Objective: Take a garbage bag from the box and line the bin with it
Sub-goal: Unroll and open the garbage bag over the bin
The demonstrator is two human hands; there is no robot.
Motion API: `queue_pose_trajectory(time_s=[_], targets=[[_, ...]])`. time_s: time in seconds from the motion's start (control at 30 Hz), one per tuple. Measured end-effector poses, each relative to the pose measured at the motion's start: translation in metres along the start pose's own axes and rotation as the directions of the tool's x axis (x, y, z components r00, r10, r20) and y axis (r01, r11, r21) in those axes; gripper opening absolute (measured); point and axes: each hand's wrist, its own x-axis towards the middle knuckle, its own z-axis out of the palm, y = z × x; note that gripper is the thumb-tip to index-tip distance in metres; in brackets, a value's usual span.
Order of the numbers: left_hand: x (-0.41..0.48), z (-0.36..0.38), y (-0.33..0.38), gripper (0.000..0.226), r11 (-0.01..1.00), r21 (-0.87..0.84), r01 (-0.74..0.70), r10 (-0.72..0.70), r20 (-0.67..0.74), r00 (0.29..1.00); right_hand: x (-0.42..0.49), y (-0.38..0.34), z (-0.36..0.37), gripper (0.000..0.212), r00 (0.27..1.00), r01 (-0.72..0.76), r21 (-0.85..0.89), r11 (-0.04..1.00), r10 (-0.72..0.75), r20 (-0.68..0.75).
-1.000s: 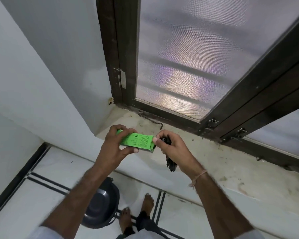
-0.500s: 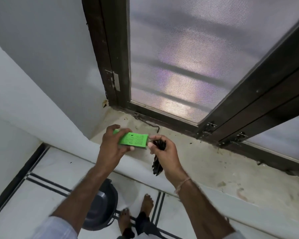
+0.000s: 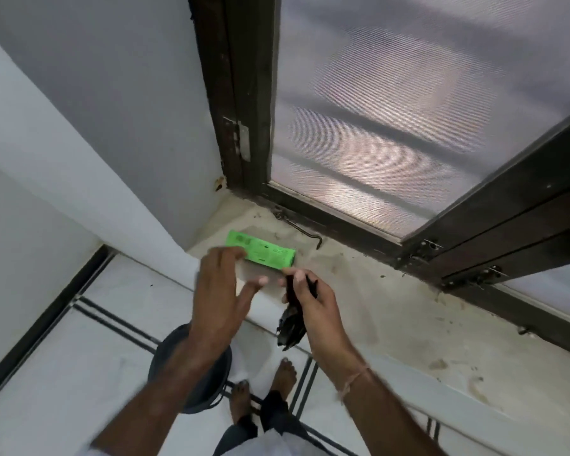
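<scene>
Left hand unclasped, splayed — right hand gripping bag

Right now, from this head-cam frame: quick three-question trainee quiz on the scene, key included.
1. True or false: the crumpled black plastic garbage bag already lines the round dark bin.
2. Which hand holds the bag?
3. The flat green cardboard box lies: A on the tiled floor, B inside the bin, C on the pale stone window sill.
Key: 1 false; 2 the right hand; 3 C.
</scene>
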Motion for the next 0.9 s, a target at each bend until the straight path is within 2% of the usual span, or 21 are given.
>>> queue_pose_trajectory(time_s=[0.03,0.1,0.17,0.23,0.33,0.43,0.6,0.67,0.73,0.8,0.87,0.9], targets=[[-0.011,-0.005,0.01,0.047,0.979,-0.172,0.11,-0.1,0.071,0.993,-0.006,-0.003,0.009,0.036,1.0,-0.018,0.037,0.999,0.018,0.005],[-0.031,-0.017,0.026,0.05,0.806,-0.45,0.385,-0.252,0.326,0.911,-0.016,-0.009,0.033,0.04,0.993,-0.114,0.132,0.985,0.114,0.013],[-0.043,-0.028,0.035,0.058,0.644,-0.532,0.55,-0.312,0.474,0.823,-0.024,-0.014,0.054,0.043,0.977,-0.213,0.153,0.965,0.209,0.043],[-0.05,-0.04,0.036,0.057,0.557,-0.553,0.619,-0.381,0.492,0.783,-0.029,-0.016,0.075,0.046,0.966,-0.256,0.147,0.955,0.247,0.078],[-0.053,-0.055,0.027,0.042,0.487,-0.575,0.658,-0.508,0.426,0.749,-0.034,-0.013,0.103,0.056,0.958,-0.284,0.193,0.939,0.268,0.105],[-0.06,-0.073,0.0,0.034,0.43,-0.624,0.652,-0.563,0.38,0.734,-0.045,-0.007,0.135,0.059,0.951,-0.305,0.22,0.927,0.285,0.117],[-0.079,-0.122,-0.082,0.039,0.27,-0.762,0.589,-0.562,0.372,0.739,-0.079,0.027,0.187,0.033,0.969,-0.196,0.136,0.971,0.171,0.176],[-0.084,-0.14,-0.123,0.039,0.223,-0.791,0.57,-0.586,0.358,0.727,-0.094,0.044,0.209,0.025,0.979,-0.168,0.038,0.985,0.162,0.124],[-0.09,-0.161,-0.172,0.037,0.219,-0.813,0.54,-0.612,0.316,0.725,-0.112,0.065,0.236,0.021,0.991,-0.131,-0.022,0.991,0.131,0.035],[-0.101,-0.192,-0.225,0.032,0.216,-0.819,0.532,-0.617,0.309,0.724,-0.136,0.08,0.265,0.021,0.991,-0.122,0.055,0.991,0.124,-0.046],[-0.115,-0.221,-0.265,0.029,0.28,-0.792,0.543,-0.586,0.307,0.75,-0.157,0.087,0.284,0.022,0.99,-0.103,0.143,0.984,0.116,-0.084],[-0.126,-0.239,-0.283,0.029,0.355,-0.758,0.547,-0.574,0.284,0.768,-0.169,0.088,0.298,0.021,0.991,-0.099,0.149,0.984,0.111,-0.074]])
